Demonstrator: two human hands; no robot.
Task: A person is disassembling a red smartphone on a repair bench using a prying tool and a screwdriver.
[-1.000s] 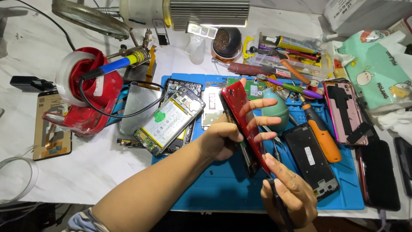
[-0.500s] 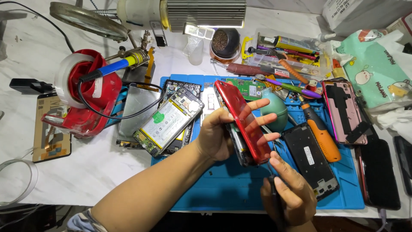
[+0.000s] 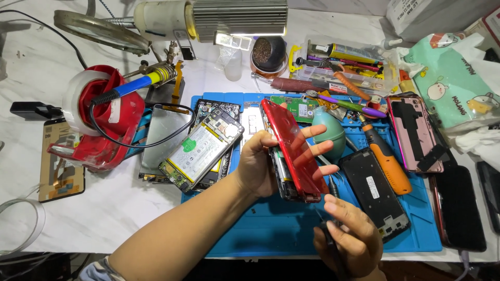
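1. Step in hand, as I judge it: prying the red phone (image 3: 291, 151) open; its back cover stands lifted off the frame along one edge.
2. The left hand (image 3: 263, 164) grips the phone, tilted on edge above the blue mat (image 3: 271, 229).
3. The right hand (image 3: 349, 237) is closed on a dark tool (image 3: 333, 250), just below the phone.
4. The next move calls for a steady, gentle pry.

Your left hand (image 3: 259, 165) and right hand (image 3: 350, 240) are both bare, with no gloves, rings or watch. Your left forearm is uncovered; a striped sleeve (image 3: 96, 270) edge shows near your elbow.
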